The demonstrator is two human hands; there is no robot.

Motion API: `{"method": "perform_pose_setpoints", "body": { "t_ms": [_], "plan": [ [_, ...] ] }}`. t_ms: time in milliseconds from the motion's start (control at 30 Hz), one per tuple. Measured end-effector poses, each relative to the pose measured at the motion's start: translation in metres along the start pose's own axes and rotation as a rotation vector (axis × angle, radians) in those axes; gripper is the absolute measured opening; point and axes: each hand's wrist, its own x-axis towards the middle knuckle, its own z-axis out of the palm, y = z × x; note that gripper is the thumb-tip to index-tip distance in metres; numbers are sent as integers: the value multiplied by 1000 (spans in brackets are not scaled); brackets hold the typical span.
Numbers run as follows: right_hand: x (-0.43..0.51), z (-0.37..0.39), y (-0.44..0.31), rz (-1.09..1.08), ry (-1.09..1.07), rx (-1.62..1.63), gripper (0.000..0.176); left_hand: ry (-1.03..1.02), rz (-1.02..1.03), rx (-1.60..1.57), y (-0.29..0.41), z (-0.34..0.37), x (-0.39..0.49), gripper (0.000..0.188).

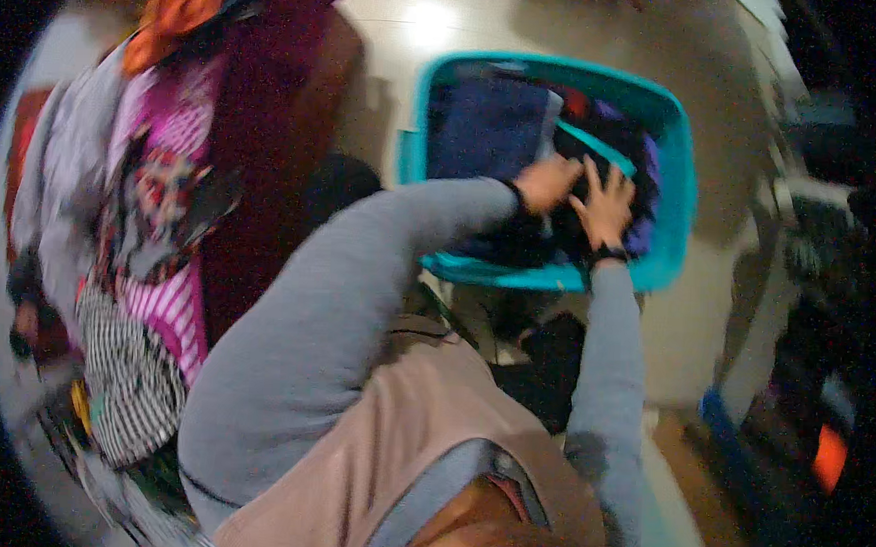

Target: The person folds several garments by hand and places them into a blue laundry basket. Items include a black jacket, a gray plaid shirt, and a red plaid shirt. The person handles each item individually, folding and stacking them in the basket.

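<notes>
A teal plastic basket (677, 231) full of folded clothes stands in front of me on the floor. Inside it, a navy folded garment (486, 127) with a pale edge takes up the left half. Black cloth (580, 145) crossed by a teal strip (598, 147) fills the middle, and purple cloth (640, 237) shows along the right wall. My left hand (548, 185) lies at the border of the navy and black cloth; blur hides whether its fingers pinch fabric. Close beside it, my right hand (605, 207) rests with spread fingers on the black cloth.
On my left is a maroon-covered surface (269, 144) bearing grey cloth (72, 181), pink patterned cloth (166, 300), a black-and-white striped cloth (127, 378) and orange cloth (175, 18). Light floor (388, 33) surrounds the basket. Dark, blurred items and an orange object (829, 457) sit at right.
</notes>
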Motion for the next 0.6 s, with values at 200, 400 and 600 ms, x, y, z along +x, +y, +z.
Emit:
{"method": "perform_pose_setpoints", "body": {
  "t_ms": [200, 400, 600],
  "plan": [
    [1, 37, 15, 198, -231, -51, 99, -505, -15, 50, 12, 2, 38, 48],
    [19, 38, 32, 153, -427, -11, 96, -553, 234, -293, 36, -166, -8, 51],
    [54, -19, 85, -115, -479, 412, 77, -69, -207, -397, -4, -394, -150, 58]
  ]
}}
